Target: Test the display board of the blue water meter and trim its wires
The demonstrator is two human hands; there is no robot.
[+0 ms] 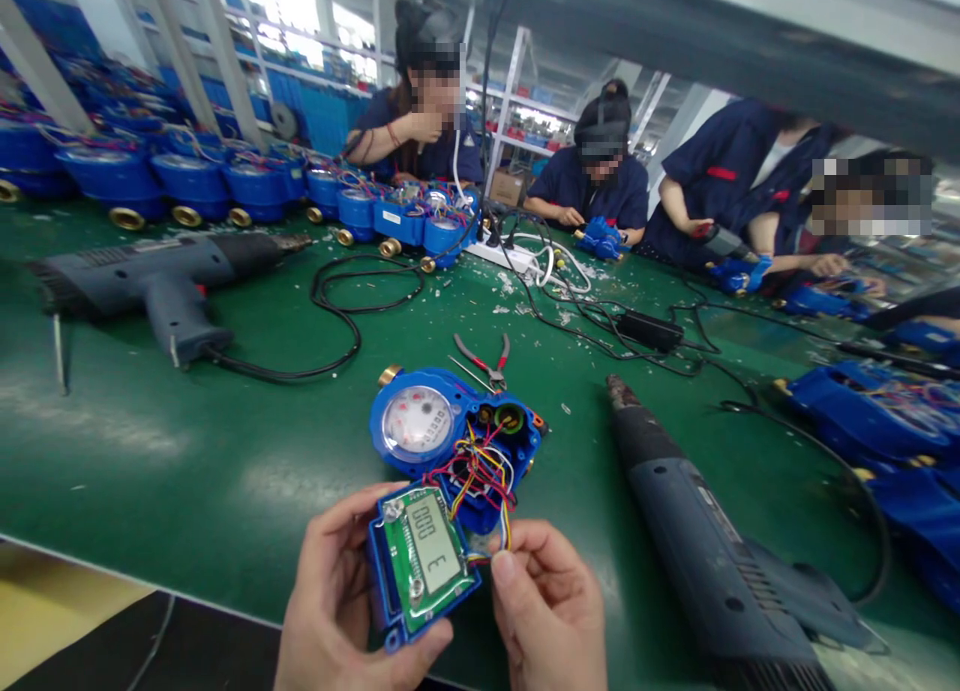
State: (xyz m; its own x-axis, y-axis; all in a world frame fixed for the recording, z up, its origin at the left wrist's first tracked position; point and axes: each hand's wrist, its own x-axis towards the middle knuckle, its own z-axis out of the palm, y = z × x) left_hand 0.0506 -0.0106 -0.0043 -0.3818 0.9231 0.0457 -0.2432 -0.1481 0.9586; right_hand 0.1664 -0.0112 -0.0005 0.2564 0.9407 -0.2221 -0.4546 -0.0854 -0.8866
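Note:
My left hand [341,596] is closed around the edges of a blue display module [424,561], a green circuit board with an LCD in a blue frame. Thin coloured wires [476,466] run from the module into the open compartment of a blue water meter [416,421] on the bench. Beside the module, my right hand [551,601] pinches several of these wires between thumb and fingers. The meter's round white dial faces up. Just behind it lie red-handled cutting pliers [491,366] and a thin metal rod [471,373].
One heat gun [157,281] lies at the left, another [720,541] at the right. Black cables [337,341] and a white power strip [502,255] cross the green bench [225,451]. Blue meters [255,186] line the back left; more [870,406] sit at right. Several co-workers [592,176] sit opposite.

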